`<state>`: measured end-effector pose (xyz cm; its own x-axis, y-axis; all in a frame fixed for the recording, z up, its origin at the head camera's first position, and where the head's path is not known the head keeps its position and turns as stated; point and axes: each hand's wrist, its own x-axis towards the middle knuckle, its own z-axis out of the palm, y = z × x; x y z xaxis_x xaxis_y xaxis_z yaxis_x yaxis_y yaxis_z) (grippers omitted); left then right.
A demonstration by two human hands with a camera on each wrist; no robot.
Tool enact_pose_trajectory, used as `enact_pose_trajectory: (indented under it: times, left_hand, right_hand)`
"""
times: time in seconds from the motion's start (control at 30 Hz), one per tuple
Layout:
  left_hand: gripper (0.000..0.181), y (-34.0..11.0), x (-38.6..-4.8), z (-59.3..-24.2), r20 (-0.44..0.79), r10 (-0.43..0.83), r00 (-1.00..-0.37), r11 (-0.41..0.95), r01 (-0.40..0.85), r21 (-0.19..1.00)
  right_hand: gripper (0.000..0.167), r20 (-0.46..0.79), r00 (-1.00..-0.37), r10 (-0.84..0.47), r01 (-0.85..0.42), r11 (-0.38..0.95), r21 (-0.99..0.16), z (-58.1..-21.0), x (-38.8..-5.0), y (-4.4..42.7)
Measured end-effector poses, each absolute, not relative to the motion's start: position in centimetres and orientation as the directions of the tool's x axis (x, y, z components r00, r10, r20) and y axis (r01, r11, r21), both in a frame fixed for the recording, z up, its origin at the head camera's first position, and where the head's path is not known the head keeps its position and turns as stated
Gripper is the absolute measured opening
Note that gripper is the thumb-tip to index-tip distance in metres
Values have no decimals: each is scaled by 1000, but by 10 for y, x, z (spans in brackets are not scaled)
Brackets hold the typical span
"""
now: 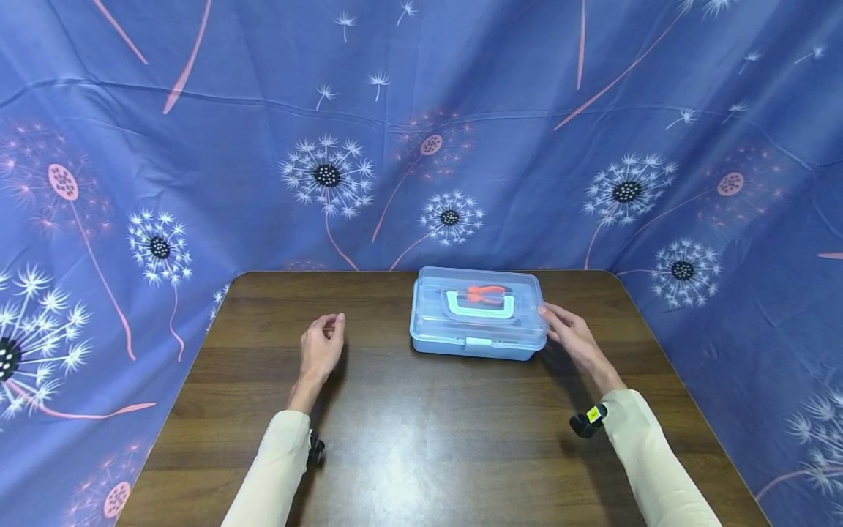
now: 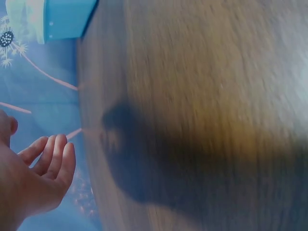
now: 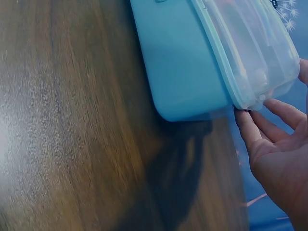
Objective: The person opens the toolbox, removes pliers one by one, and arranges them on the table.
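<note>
A blue plastic toolbox (image 1: 461, 347) with a clear lid (image 1: 435, 293) stands on the table's far part, its lid down. A pale folding handle (image 1: 481, 310) lies on top, and a front latch (image 1: 478, 342) is visible. My right hand (image 1: 574, 340) is at the box's right end, thumb on the lid and fingertips at the rim. In the right wrist view these fingers (image 3: 249, 127) touch beneath the lid's edge. Left of the box, my left hand (image 1: 321, 348) hovers over the table with loosely curled fingers, holding nothing.
Orange-red handled tools (image 1: 486, 291) show through the lid, their kind unclear. The brown wooden table (image 1: 395, 432) ends at a blue dandelion-print cloth (image 1: 263, 183) hanging behind and at both sides. A black wrist camera (image 1: 587, 422) sits by the right cuff.
</note>
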<state>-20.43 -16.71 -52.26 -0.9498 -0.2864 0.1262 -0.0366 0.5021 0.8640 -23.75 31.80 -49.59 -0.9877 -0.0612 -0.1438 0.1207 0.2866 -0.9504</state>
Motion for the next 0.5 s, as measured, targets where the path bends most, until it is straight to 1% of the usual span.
enact_pose_trajectory:
  times: [0.27, 0.5]
  left_hand:
    - [43, -155, -206, -524, 109, -277, -955, 454, -30, 891]
    - [44, -144, -208, -525, 86, -280, -956, 408, -38, 912]
  right_hand:
    - [75, -152, -986, -66, 130, 257, -958, -495, -236, 303]
    - [72, -144, -984, -103, 116, 238, -964, -496, -235, 291]
